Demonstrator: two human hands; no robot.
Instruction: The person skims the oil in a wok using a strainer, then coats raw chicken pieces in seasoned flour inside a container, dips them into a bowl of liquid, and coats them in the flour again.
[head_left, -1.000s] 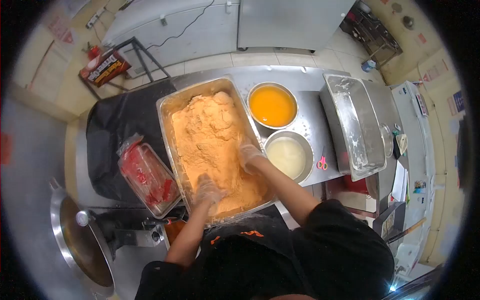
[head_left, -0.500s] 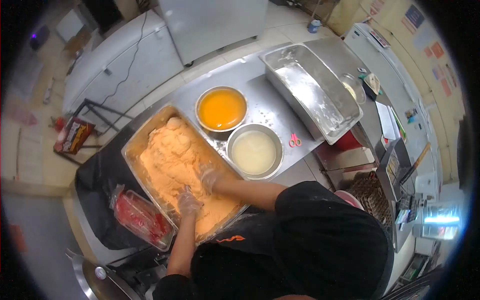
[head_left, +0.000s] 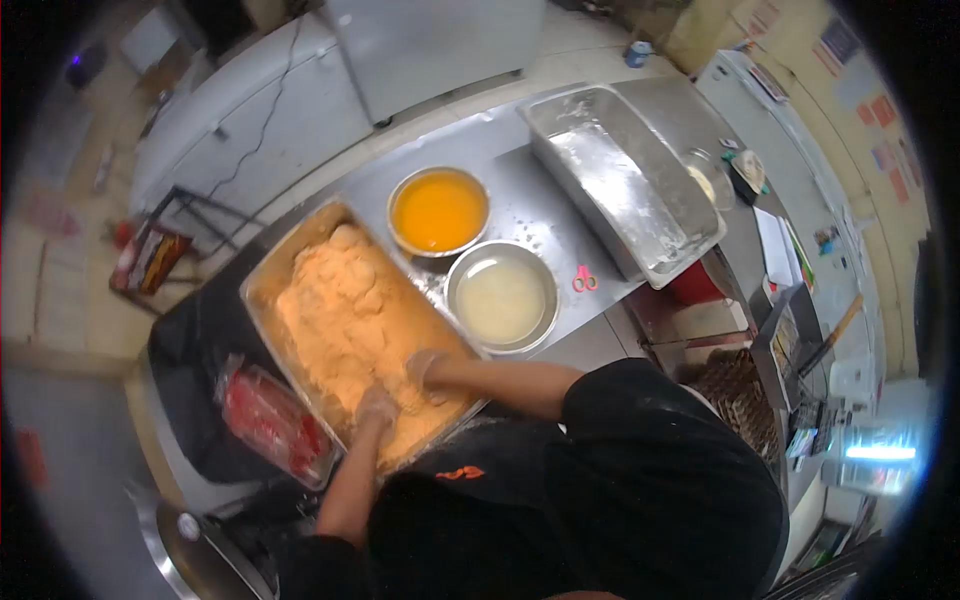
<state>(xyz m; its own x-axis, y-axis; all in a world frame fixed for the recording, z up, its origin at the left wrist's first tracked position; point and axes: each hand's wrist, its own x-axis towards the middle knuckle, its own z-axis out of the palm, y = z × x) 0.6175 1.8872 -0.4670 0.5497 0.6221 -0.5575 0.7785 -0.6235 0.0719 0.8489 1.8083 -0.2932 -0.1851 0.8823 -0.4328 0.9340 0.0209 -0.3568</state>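
A deep metal tray (head_left: 262, 300) holds a heap of crumbly orange flour-like mixture (head_left: 335, 300). Both my hands are in it, toward the tray's near end, in thin clear gloves. My left hand (head_left: 376, 410) presses into the mixture near the tray's left wall. To its right and slightly farther off, my right hand (head_left: 425, 370) is also sunk in the mixture. The fingers of both are largely buried and blurred. Beyond the tray's right side stand a metal bowl of orange liquid (head_left: 438, 210) and a metal bowl of cloudy pale liquid (head_left: 502, 298).
A large deep steel pan (head_left: 628, 185) with whitish residue sits at the right of the steel table (head_left: 490, 150). Pink-handled scissors (head_left: 584, 279) lie near the table edge. Left of the tray is a clear plastic-wrapped container with red contents (head_left: 272, 420).
Both hands have shifted slightly toward my body within the tray. The left fingers, seen spread before, are now sunk deeper into the orange mixture. The view has moved a little.
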